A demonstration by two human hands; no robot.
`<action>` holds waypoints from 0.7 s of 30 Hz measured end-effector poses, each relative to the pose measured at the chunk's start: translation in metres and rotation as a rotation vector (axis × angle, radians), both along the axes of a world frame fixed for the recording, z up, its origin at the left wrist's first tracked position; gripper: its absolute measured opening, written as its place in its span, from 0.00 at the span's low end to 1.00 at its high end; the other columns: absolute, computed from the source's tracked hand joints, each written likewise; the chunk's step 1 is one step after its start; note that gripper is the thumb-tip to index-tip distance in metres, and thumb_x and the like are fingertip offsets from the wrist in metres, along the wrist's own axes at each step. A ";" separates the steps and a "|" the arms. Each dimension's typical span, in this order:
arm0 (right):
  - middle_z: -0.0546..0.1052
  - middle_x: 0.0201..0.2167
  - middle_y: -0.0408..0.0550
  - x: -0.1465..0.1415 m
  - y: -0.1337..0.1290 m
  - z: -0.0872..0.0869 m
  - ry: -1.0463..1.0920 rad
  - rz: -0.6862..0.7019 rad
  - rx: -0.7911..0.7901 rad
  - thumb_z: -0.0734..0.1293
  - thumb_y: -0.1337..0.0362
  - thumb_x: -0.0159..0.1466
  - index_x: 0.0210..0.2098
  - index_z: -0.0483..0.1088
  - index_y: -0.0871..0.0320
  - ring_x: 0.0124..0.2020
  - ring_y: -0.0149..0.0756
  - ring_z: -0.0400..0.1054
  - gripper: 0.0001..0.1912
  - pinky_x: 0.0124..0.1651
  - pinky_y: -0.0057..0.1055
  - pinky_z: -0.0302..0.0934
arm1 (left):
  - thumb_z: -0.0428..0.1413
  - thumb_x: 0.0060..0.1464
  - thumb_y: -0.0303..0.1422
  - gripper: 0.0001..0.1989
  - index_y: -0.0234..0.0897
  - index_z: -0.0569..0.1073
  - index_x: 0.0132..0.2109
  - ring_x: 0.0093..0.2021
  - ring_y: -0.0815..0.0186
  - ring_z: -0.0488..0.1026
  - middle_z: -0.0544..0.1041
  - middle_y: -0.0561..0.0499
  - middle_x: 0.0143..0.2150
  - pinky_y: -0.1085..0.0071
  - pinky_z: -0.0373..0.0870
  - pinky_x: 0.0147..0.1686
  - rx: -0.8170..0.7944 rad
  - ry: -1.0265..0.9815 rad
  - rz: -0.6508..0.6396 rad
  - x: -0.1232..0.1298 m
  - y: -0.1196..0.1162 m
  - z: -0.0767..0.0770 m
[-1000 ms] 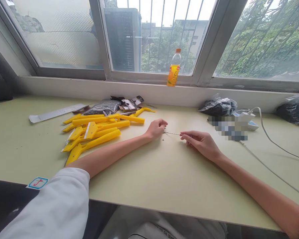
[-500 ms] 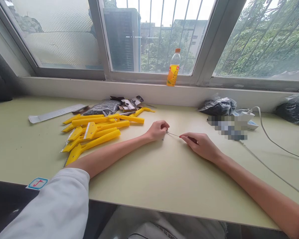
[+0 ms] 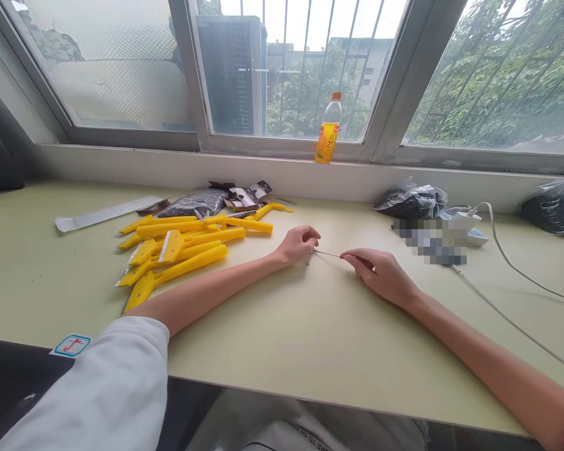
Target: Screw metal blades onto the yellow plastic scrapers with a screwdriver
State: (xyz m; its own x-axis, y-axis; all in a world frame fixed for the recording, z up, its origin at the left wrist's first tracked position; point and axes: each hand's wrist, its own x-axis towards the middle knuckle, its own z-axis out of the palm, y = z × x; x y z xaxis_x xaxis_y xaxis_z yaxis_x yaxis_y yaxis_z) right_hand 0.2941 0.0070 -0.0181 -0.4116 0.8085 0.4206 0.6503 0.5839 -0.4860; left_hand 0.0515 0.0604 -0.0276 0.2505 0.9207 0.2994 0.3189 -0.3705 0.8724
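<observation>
My right hand (image 3: 376, 269) pinches the red end of a thin metal rod (image 3: 328, 254), like a small screwdriver, which points left. The rod's other tip meets my left hand (image 3: 299, 245), whose fingers are curled together just above the table; what they hold is too small to make out. A tiny metal piece (image 3: 308, 264) lies on the table right below my left hand. Several yellow scrapers (image 3: 169, 246) with flat blades lie piled to the left, beyond my left forearm.
A plastic bag of dark items (image 3: 195, 203) and black-and-white packaging (image 3: 249, 195) lie behind the scrapers. An orange drink bottle (image 3: 327, 134) stands on the sill. Bagged dark items (image 3: 412, 200), a white adapter (image 3: 463, 220) and cables (image 3: 507, 263) are at the right.
My right hand has shifted very slightly to the right with the rod. My left hand stays nearly in place, its fingers still curled.
</observation>
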 end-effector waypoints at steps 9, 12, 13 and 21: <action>0.83 0.38 0.47 0.000 0.000 0.000 0.028 -0.002 -0.012 0.62 0.53 0.72 0.43 0.79 0.53 0.30 0.37 0.71 0.16 0.37 0.35 0.65 | 0.48 0.61 0.25 0.12 0.35 0.76 0.44 0.43 0.65 0.76 0.81 0.47 0.41 0.70 0.70 0.42 0.030 0.037 0.210 -0.002 -0.002 0.005; 0.83 0.38 0.47 0.000 0.000 0.000 0.034 0.002 -0.019 0.62 0.53 0.72 0.43 0.79 0.53 0.30 0.37 0.71 0.16 0.37 0.35 0.65 | 0.48 0.61 0.25 0.12 0.35 0.76 0.44 0.41 0.65 0.77 0.81 0.48 0.40 0.71 0.70 0.42 0.012 0.086 0.198 -0.001 -0.003 0.007; 0.83 0.38 0.47 0.000 0.000 0.001 0.036 0.003 -0.019 0.62 0.53 0.72 0.43 0.79 0.53 0.30 0.37 0.71 0.16 0.37 0.35 0.65 | 0.47 0.61 0.25 0.12 0.35 0.76 0.44 0.40 0.66 0.77 0.81 0.48 0.40 0.71 0.70 0.41 0.016 0.090 0.190 0.000 -0.004 0.007; 0.83 0.38 0.48 -0.002 0.000 0.001 0.038 0.001 -0.028 0.62 0.52 0.72 0.43 0.79 0.54 0.31 0.37 0.72 0.17 0.37 0.35 0.66 | 0.47 0.60 0.25 0.13 0.34 0.75 0.44 0.31 0.68 0.74 0.81 0.50 0.34 0.73 0.69 0.34 0.074 0.109 0.133 0.001 -0.009 0.006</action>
